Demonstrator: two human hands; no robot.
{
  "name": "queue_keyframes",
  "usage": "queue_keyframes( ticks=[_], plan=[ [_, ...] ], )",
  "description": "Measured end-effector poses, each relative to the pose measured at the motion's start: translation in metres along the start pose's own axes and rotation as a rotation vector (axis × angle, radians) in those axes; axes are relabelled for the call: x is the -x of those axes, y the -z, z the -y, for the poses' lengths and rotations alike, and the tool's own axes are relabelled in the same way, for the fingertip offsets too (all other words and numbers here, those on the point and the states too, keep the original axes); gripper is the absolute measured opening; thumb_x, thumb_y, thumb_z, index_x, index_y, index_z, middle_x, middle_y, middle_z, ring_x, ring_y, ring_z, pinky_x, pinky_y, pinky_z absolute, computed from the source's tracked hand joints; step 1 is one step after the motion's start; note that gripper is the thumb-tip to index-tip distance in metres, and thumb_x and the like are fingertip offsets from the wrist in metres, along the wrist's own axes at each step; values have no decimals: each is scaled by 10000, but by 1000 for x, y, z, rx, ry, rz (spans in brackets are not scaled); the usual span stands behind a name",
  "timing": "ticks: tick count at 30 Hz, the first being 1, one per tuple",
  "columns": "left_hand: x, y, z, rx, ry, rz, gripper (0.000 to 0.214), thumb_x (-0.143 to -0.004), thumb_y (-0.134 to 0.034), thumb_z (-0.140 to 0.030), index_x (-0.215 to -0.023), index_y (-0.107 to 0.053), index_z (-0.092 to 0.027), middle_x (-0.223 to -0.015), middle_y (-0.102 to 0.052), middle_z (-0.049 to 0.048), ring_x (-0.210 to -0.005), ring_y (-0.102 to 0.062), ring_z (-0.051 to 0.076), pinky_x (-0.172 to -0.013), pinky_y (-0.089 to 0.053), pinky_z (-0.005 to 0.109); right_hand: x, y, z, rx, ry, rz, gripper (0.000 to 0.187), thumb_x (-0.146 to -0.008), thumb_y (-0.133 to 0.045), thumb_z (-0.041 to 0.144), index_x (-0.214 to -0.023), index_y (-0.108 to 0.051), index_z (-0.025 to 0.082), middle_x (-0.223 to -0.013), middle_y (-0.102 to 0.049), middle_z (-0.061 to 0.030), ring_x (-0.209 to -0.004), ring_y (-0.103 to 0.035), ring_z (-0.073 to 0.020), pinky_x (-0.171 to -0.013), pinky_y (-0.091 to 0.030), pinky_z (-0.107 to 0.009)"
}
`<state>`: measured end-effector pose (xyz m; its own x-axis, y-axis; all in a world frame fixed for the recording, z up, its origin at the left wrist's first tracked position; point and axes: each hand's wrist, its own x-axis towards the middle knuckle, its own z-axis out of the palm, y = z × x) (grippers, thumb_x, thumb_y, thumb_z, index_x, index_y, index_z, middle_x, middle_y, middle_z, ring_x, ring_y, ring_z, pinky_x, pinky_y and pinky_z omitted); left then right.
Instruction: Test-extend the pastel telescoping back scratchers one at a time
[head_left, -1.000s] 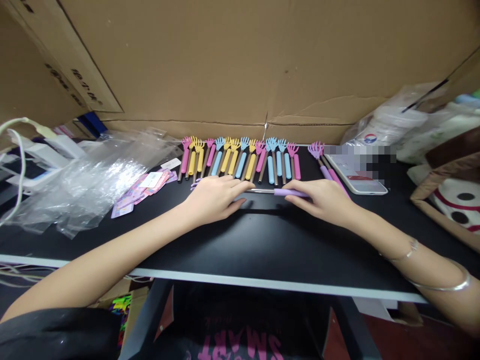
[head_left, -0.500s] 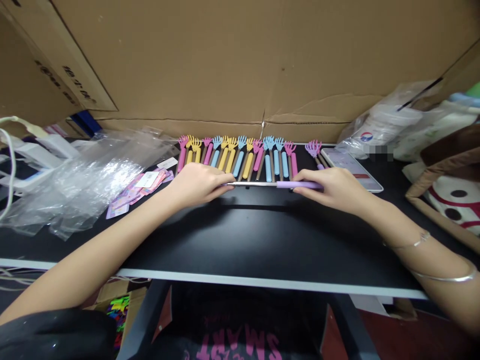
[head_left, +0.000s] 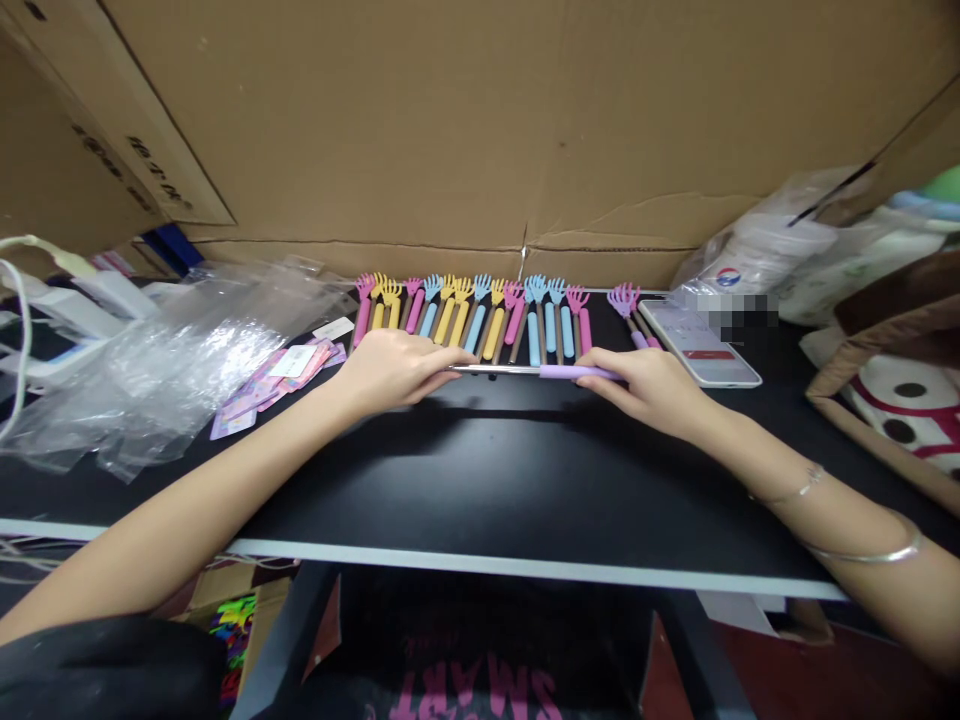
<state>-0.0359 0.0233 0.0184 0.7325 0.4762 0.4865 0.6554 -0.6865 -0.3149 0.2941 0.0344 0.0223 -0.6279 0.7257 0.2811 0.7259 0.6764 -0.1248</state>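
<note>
A back scratcher with a purple grip (head_left: 564, 371) and a thin silver rod (head_left: 499, 369) is held level across the middle, raised over the black table. My right hand (head_left: 649, 388) is closed on the purple grip, thumb and fingers pinching it. At the other end, my left hand (head_left: 397, 372) pinches the rod and hides its tip. Just behind my hands lies a row of several small back scratchers with claw heads, among them a yellow one (head_left: 493, 332), a blue one (head_left: 533, 338) and a pink one (head_left: 585, 330). A purple one (head_left: 624, 302) lies apart, near my right hand.
Clear plastic bags (head_left: 172, 350) and printed cards (head_left: 289, 370) lie on the left. A white-edged phone (head_left: 697, 345), a bagged cup (head_left: 772, 255) and a brown-handled bag (head_left: 911, 390) are on the right. Cardboard (head_left: 420, 130) rises behind the table (head_left: 480, 490).
My right hand has shifted slightly left with the purple grip, and slightly less silver rod shows between my hands. The row behind is unchanged.
</note>
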Motion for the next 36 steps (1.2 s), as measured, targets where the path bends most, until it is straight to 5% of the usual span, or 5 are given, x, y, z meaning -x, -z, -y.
queue_keyframes(
  ticks=[21, 36],
  plan=[
    [2, -8, -4, 84, 34, -55, 316, -980, -453, -384, -1043, -744, -276, -715, -744, -6, -615, -669, 113, -486, -333, 220, -1, 1, 9, -112, -61, 94, 363, -939, -374, 464, -818, -612, 218, -569, -577, 1, -507, -508, -136, -557, -319, -253],
    [-3, 8, -10, -144, -91, -124, 280, -985, -468, -340, -1032, -742, -309, -515, -591, -30, -473, -506, 91, -458, -253, 252, -6, -1, 7, -548, -105, 347, 485, -911, -382, 584, -748, -588, 176, -674, -544, -9, -612, -467, -124, -588, -365, -251]
  ],
)
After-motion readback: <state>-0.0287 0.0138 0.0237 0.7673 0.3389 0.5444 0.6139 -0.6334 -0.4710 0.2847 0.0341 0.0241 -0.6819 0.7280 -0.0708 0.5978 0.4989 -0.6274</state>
